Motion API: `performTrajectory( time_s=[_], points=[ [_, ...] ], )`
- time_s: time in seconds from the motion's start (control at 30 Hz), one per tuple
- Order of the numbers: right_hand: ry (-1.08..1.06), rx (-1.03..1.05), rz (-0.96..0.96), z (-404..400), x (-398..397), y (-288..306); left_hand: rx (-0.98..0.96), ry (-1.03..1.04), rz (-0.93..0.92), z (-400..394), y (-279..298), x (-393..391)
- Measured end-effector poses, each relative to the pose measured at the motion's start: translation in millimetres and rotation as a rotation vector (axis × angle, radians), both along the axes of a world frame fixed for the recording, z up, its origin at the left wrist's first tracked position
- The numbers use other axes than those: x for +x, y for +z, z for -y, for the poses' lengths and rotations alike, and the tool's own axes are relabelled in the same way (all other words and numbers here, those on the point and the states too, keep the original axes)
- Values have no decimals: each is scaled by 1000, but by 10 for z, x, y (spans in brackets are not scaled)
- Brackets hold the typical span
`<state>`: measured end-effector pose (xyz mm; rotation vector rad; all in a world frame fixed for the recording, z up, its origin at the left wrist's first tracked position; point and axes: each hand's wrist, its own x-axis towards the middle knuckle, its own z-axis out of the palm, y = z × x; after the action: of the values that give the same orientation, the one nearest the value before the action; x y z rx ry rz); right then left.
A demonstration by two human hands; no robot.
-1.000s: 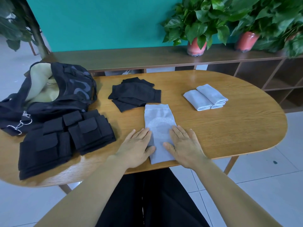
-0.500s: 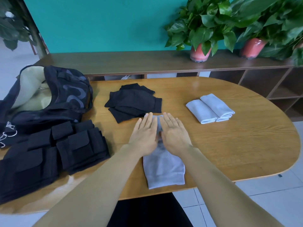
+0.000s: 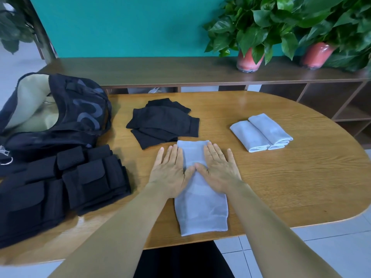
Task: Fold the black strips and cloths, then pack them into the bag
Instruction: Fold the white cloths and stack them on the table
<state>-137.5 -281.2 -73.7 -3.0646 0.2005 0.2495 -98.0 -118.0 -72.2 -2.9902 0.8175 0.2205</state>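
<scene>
A light grey cloth point(image 3: 200, 209) lies flat lengthwise near the table's front edge. My left hand point(image 3: 170, 173) and my right hand point(image 3: 218, 173) press flat on its upper half, fingers straight, thumbs nearly meeting at the middle. A pile of black cloths point(image 3: 162, 123) lies just beyond the grey cloth's far end. Folded black strips with pouches point(image 3: 60, 183) are stacked at the left. The black bag point(image 3: 66, 115) stands open at the far left, showing its pale lining.
Two folded grey cloths point(image 3: 261, 133) lie side by side at the right of the oval wooden table point(image 3: 301, 177). Behind it runs a low wooden shelf point(image 3: 160, 71) with two potted plants point(image 3: 249, 59).
Both hands slid up the grey cloth from its near end toward its far end, then spread apart sideways. The view shifted slightly.
</scene>
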Motion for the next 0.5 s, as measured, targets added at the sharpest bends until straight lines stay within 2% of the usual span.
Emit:
performTrajectory(
  time_s=[0.27,0.5],
  points=[
    [-121,59,-33,15,-41,68,76,32,23,-91,110,-76],
    [-91,72,78,47,-383,236,-139,-24,98,-228,247,-285]
  ],
)
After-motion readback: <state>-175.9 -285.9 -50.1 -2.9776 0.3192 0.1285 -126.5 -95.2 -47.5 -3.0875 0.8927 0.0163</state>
